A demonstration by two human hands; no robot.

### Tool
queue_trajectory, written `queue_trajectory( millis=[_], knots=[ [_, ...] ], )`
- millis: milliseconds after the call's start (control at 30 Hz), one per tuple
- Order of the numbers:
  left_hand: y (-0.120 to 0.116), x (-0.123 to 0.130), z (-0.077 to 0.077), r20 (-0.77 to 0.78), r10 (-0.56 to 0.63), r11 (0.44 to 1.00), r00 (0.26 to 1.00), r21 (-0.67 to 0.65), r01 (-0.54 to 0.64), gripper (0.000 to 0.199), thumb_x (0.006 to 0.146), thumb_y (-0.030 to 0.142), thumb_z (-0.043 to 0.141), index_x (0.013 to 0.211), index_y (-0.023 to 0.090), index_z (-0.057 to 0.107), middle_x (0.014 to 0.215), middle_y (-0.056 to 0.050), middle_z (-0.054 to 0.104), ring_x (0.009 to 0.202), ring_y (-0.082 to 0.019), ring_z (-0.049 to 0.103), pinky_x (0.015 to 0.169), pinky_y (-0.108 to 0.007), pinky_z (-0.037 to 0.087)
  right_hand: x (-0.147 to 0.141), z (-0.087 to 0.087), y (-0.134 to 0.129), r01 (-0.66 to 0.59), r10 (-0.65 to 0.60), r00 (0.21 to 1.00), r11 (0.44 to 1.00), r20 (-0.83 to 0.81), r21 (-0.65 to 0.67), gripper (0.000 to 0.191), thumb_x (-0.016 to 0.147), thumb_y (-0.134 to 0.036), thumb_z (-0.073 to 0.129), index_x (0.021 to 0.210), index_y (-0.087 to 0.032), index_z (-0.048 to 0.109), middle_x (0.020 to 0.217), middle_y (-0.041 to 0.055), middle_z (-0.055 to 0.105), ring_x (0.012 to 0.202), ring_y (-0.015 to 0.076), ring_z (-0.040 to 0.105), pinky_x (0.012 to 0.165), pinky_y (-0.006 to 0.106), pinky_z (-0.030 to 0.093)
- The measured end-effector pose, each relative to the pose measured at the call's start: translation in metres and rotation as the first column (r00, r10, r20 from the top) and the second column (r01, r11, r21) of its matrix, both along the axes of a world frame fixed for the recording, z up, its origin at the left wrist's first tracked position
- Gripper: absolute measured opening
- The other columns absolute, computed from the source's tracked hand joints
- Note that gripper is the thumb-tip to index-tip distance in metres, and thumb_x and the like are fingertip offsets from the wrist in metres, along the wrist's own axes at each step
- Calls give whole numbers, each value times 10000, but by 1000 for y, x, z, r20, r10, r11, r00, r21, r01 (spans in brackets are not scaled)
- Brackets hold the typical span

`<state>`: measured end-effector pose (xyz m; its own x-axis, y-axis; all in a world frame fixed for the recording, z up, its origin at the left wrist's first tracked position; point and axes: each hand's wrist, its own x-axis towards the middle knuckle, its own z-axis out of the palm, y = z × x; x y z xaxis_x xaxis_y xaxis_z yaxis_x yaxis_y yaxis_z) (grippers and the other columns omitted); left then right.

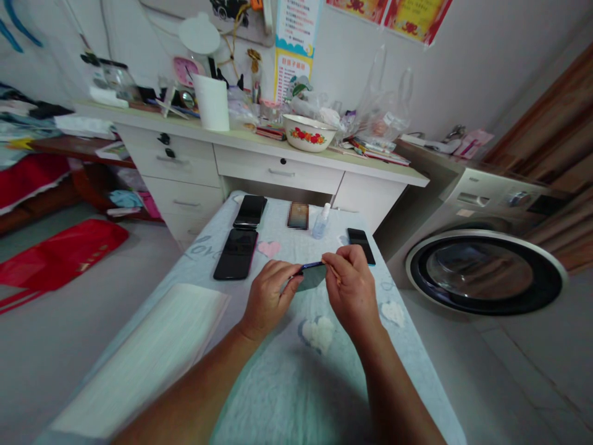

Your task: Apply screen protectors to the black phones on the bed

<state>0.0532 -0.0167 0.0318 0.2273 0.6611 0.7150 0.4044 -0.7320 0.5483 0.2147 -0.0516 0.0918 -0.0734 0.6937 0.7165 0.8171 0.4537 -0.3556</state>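
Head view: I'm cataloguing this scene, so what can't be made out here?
- Head view: ends of the thin, flat, blue-edged device, hidden by the left hand and right hand.
- Head view: surface of the small brown rectangular item, blurred by pixelation.
- Head view: fine print on the blue-and-yellow paper poster, too small; its top, cut off by the upper edge.

Lettering showing
Left of centre, the tablecloth (282, 377) is bearing "Love"; top centre, a poster (295, 46) is carrying blurred Chinese characters.
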Motion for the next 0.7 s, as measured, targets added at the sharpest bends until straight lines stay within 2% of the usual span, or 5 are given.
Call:
queue_trajectory(
  millis=[167,333,500,700],
  knots=[
    [-3,1,3,14,6,1000,1000,17,-6,125,871,217,575,955,165,651,858,-52,669,821,-169,586,735,-302,479,-16,-3,-5,8,-8,1000,1000,3,6,236,849,-70,441,952,-194,613,902,45,469,784,147,509,668,259,458],
    [-5,2,2,3,3,999,1000,34,-3,122,870,199,568,962,162,640,859,-48,671,804,-166,581,722,-299,479,-27,-6,-11,-41,41,999,999,-33,-10,223,873,-84,440,966,-196,610,899,41,473,755,134,511,659,249,461],
    [-5,3,1,-12,7,999,1000,51,-6,124,862,194,581,958,154,648,845,-52,667,799,-167,580,720,-301,475,-17,-9,-12,-50,53,996,998,-71,45,261,860,-65,447,989,-195,632,912,44,488,768,133,529,664,250,469],
    [-3,5,1,-18,36,997,999,70,-35,121,853,177,584,944,148,658,839,-59,672,797,-168,590,716,-295,481,2,-11,-9,80,-71,993,992,-93,100,244,870,-87,478,1016,-194,643,908,43,504,794,140,544,677,264,477]
  ],
)
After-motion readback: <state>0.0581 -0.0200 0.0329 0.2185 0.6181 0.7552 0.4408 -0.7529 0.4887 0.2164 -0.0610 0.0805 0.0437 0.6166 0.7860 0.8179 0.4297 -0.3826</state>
